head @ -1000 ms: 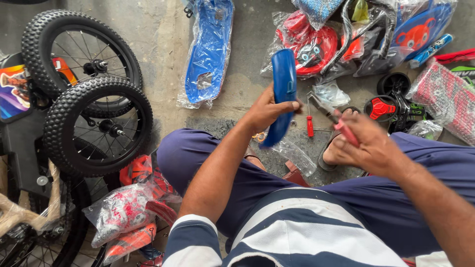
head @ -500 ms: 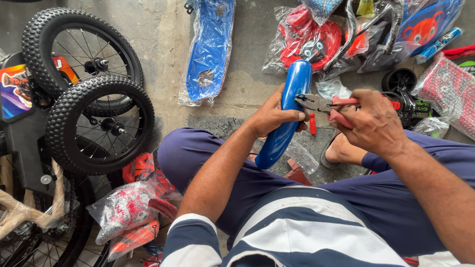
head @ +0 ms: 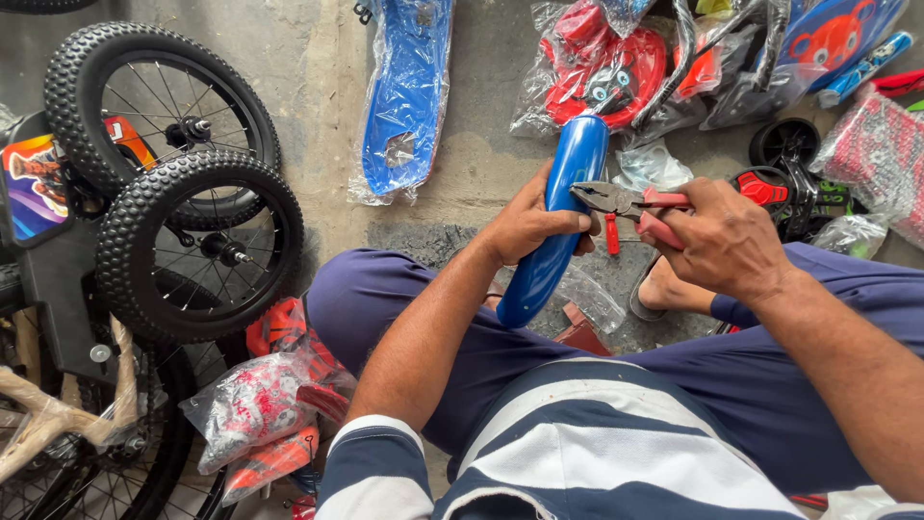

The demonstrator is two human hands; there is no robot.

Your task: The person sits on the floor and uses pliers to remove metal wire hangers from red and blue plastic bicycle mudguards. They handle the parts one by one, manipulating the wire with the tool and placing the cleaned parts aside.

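— Where's the blue mudguard (head: pixel 558 226)?

— Over the person's lap, above the concrete floor (head: pixel 318 67). Its long axis runs from the knees up and away, tilted slightly right. The left hand (head: pixel 527 223) has its grip clamped round the middle, from the left.

— And the pliers (head: pixel 626 202)?

— The right hand (head: pixel 717 236) is closed on the red handles; the steel nose points left, touching the mudguard's right edge just beside the left fingers.

— Surfaces?

— Glossy, curved painted shell; knobbly rubber wheels (head: pixel 197 246) lie well left.
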